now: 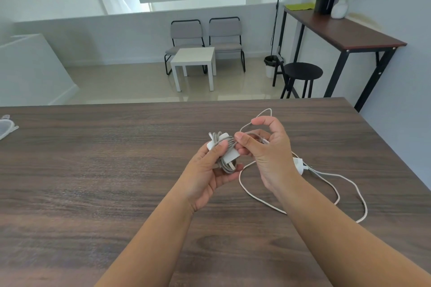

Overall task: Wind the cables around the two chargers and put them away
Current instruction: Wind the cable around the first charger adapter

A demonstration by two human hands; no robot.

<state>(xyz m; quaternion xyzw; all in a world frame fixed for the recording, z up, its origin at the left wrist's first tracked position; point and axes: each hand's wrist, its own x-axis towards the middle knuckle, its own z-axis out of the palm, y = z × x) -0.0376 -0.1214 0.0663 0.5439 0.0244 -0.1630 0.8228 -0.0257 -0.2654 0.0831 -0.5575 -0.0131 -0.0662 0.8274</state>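
Observation:
My left hand (207,170) grips a white charger (229,154) above the dark wooden table (93,170). A grey cable (227,143) is wound around the charger in several turns. My right hand (268,154) pinches the end of that cable right beside the charger. A second white charger (298,165) lies flat on the table to the right, partly behind my right wrist. Its white cable (349,184) sprawls loose in wide loops across the table.
A clear plastic container (5,127) sits at the table's far left edge. Beyond the table stand a small white side table (194,60), two grey chairs (205,35), a black stool (303,72) and a tall side desk (345,30).

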